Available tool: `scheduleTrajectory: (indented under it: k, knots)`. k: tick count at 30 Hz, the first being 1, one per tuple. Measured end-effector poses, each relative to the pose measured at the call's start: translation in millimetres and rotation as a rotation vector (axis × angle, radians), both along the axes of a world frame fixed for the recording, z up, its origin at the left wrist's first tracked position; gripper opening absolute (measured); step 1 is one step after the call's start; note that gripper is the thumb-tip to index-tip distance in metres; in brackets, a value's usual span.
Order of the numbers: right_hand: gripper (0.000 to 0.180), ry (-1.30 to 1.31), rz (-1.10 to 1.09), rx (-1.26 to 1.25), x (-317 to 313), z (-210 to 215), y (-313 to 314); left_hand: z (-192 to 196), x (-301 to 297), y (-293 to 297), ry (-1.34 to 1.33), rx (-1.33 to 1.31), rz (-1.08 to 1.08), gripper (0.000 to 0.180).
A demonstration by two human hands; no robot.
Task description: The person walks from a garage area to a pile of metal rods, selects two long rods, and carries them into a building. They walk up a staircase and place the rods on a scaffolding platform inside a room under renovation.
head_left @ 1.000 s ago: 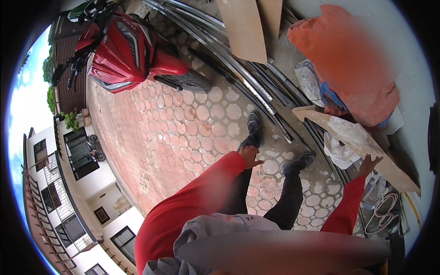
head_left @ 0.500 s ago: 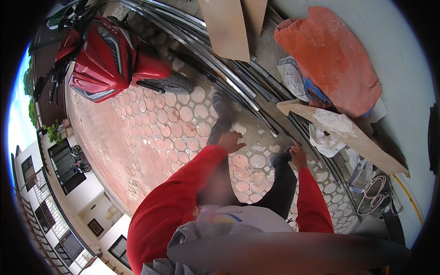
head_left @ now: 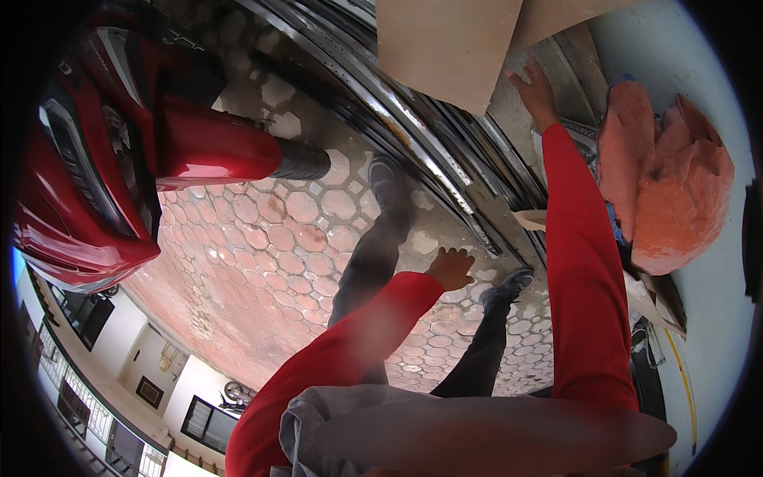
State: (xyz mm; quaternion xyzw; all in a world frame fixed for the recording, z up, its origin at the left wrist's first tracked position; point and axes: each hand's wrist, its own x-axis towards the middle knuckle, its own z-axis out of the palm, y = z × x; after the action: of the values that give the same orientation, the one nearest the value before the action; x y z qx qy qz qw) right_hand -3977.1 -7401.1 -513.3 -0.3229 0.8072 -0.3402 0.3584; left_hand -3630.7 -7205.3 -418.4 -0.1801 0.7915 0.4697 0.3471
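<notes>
The bare right hand, at the end of a smooth red fabric sleeve, reaches up with its fingers parted and curls round nothing. Its fingertips are right at the edge of a flat, tan, smooth-faced board with straight sides and an angular lower corner; whether skin meets board I cannot tell. This board lies at the top of the view, over part of a bundle of long, thin, straight metal bars, some shiny silver, others dark and dull. A second flat tan board adjoins it on the right.

The bare left hand is spread and empty, nearest the lower ends of the bars, above octagonal, reddish paving blocks with rough, worn faces and pale grey joints.

Right of the right forearm sits a crumpled orange sheet, dusty and stiffly folded, beside a smooth pale wall. A thin yellow hose or cable runs along the foot of that wall. At left stands a glossy red motorcycle with angular panels, a curved fender and a dark rubber tyre.
</notes>
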Motion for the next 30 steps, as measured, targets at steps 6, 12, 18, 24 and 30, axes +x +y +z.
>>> scheduleTrajectory:
  k: [6, 12, 18, 24, 30]
  knots:
    - [0.066, -0.234, -0.35, -0.042, 6.5, -40.8, -110.1, 6.5, -1.1, -33.7, 0.251, 0.005, 0.256, 0.05]
    - [0.045, 0.064, -0.088, -0.13, 27.0, 103.3, -106.0, 12.5, -6.8, -52.7, 0.182, 0.0, 0.202, 0.051]
    - [0.047, 0.371, 0.191, 0.145, -34.8, 157.2, -122.8, 17.0, -18.8, -47.5, 0.205, -0.005, 0.211, 0.052]
    - [0.052, 0.621, 0.431, 0.2, -90.8, 59.0, -143.4, 7.0, -19.2, -38.6, 0.209, 0.039, 0.209, 0.052]
    - [0.044, 1.309, 0.389, -0.519, -66.4, 36.4, -127.1, 3.9, -8.3, -43.0, 0.205, 0.007, 0.165, 0.052]
